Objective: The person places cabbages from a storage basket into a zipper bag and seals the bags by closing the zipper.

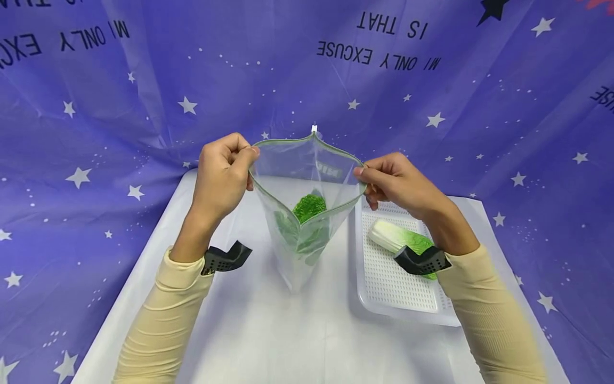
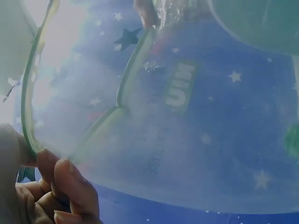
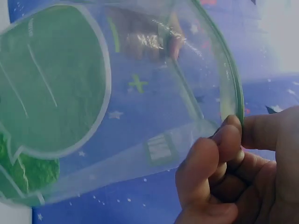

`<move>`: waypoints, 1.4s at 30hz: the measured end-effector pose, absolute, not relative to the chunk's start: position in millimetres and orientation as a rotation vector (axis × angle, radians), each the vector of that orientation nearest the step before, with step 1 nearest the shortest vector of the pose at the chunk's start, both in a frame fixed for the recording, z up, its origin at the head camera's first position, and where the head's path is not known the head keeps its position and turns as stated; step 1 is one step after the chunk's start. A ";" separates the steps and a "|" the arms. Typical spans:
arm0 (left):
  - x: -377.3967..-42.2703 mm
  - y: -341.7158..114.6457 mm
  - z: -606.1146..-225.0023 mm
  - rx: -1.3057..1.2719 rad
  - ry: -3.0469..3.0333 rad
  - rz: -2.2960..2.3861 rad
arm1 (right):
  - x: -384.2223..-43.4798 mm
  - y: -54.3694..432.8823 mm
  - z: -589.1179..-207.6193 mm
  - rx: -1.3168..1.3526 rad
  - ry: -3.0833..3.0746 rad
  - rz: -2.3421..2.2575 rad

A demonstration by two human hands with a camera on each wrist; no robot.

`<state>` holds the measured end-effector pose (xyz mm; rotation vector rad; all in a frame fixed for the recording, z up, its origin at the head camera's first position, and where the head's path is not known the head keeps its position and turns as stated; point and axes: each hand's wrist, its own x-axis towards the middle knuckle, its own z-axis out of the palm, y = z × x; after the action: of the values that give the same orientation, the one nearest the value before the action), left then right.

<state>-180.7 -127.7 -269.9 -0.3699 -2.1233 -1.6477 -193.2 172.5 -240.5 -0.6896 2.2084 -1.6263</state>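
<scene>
Between both hands hangs a clear zip bag (image 1: 302, 250) with a green zip edge, its mouth spread wide. My left hand (image 1: 223, 173) pinches the left corner of that edge between thumb and fingers. At the opposite corner, my right hand (image 1: 400, 184) pinches the rim the same way. A white slider (image 1: 314, 128) sits at the far side of the mouth. Inside the bag is a leafy green vegetable (image 1: 309, 207), partly hidden by the bag's front wall. Through the film in the right wrist view, a printed green shape (image 3: 56, 84) shows beside the leaves (image 3: 42, 175).
A white perforated tray (image 1: 398, 290) stands on the white table (image 1: 288, 341) at the right. In it lies a napa cabbage (image 1: 398, 237), partly covered by the right wrist camera (image 1: 422, 260). A purple star-printed cloth (image 1: 297, 69) hangs behind the table.
</scene>
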 end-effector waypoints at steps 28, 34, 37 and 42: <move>-193.5 -66.4 -310.6 -0.628 -2.489 -1.394 | -211.5 310.0 -384.8 -0.371 2.773 -0.667; -195.8 -55.3 -318.5 -0.639 -2.526 -1.400 | -210.2 337.9 -417.1 -0.262 2.759 -0.421; -196.9 -51.1 -321.6 -0.652 -2.531 -1.405 | -209.5 342.4 -426.2 -0.217 2.717 -0.432; -199.0 -45.8 -328.4 -0.666 -2.548 -1.398 | -206.8 343.4 -439.4 -0.157 2.704 -0.488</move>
<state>-199.0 -45.8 -328.4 -0.6657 -2.5484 -1.3975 -206.8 343.4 -439.4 -0.1574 2.7041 -0.4881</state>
